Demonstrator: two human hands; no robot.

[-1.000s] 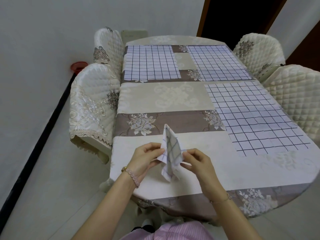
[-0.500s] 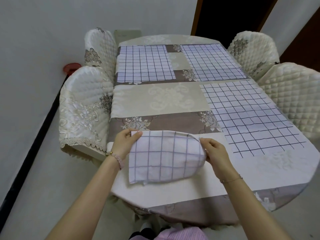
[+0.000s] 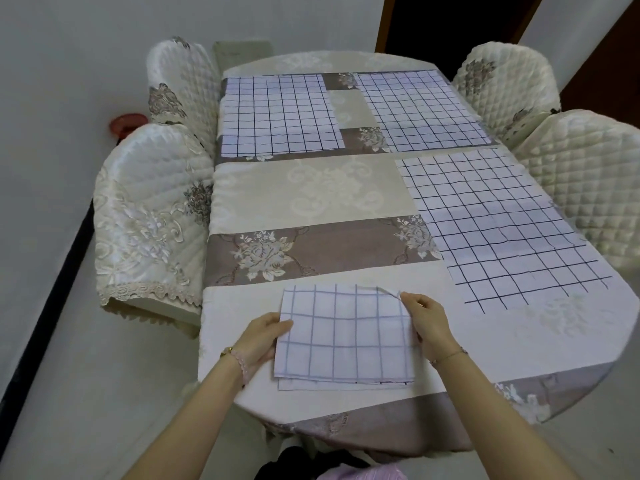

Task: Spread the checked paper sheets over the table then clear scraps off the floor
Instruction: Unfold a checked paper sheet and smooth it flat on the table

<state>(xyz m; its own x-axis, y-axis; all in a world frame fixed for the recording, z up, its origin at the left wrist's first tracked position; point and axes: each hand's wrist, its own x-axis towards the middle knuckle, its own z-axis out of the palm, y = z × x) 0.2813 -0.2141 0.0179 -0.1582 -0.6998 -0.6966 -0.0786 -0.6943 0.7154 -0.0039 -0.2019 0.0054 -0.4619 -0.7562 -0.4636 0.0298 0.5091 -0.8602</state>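
Note:
A folded checked paper sheet lies on the near end of the table, still doubled over on itself. My left hand grips its left edge, thumb on top. At the upper right corner my right hand pinches a lifted flap. Three more checked sheets lie flat: one at the far left, one at the far right, and one along the right side.
The table wears a beige and brown floral cloth. Quilted cream chairs stand at the left and at the right. A red object sits on the floor by the left wall. Pale floor runs along the left side.
The crumpled folded sheet was opened out sideways between my hands and laid down flat on the near end of the table. My hands moved apart to its edges.

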